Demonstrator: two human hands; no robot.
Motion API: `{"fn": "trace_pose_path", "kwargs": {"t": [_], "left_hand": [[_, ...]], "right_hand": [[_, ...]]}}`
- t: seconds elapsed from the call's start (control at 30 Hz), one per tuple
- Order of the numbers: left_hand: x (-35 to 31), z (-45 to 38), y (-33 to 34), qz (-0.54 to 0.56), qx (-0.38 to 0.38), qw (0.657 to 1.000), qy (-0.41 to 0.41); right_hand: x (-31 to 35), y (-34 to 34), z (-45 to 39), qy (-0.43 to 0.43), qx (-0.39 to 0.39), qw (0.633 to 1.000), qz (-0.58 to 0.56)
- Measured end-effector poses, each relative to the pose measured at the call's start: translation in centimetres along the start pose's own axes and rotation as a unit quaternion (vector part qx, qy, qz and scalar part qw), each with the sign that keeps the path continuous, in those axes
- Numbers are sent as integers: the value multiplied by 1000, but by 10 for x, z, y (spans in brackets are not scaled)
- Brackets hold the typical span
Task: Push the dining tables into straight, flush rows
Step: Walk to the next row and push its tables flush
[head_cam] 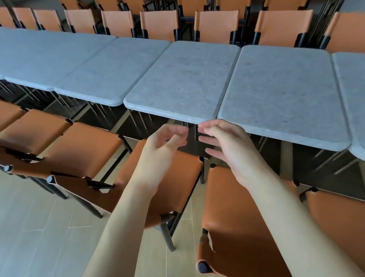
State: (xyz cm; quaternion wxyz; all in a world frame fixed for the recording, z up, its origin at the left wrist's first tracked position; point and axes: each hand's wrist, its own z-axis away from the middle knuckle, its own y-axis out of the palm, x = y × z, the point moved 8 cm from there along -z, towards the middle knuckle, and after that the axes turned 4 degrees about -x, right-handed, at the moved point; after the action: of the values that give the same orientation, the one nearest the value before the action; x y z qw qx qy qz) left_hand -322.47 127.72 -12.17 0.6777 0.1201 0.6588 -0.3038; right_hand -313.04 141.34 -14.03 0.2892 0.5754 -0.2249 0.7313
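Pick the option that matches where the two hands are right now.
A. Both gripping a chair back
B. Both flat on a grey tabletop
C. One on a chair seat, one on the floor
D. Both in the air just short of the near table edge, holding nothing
D: the left hand and right hand hang with loosely curled fingers before the near edge of the grey tables, above the orange chairs, gripping nothing.
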Motion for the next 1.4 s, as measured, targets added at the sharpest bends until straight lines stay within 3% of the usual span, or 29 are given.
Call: {"fn": "trace_pose_path", "kwargs": {"t": [0.4, 0.63, 0.83, 1.07, 1.17, 1.27, 1.4], "left_hand": [[47, -36, -200, -27, 53, 998, 30], [76, -77, -253, -27, 77, 996, 24], [97, -159, -250, -74, 120, 990, 16], [121, -309, -208, -138, 157, 977, 47], [137, -380, -177, -187, 187, 962, 72], [159, -449, -142, -278, 228, 925, 125], [191, -521, -100, -382, 243, 870, 197]], "right_hand": [[-11, 193, 0, -11, -58, 997, -50], [-17, 238, -21, -15, -103, 994, -43], [-38, 249, -85, 0, -159, 987, -33], [-49, 244, -223, 2, -214, 977, 0], [-58, 224, -288, 13, -246, 966, 77], [-76, 202, -351, 24, -263, 947, 182], [-106, 184, -432, 44, -222, 904, 362]]}}
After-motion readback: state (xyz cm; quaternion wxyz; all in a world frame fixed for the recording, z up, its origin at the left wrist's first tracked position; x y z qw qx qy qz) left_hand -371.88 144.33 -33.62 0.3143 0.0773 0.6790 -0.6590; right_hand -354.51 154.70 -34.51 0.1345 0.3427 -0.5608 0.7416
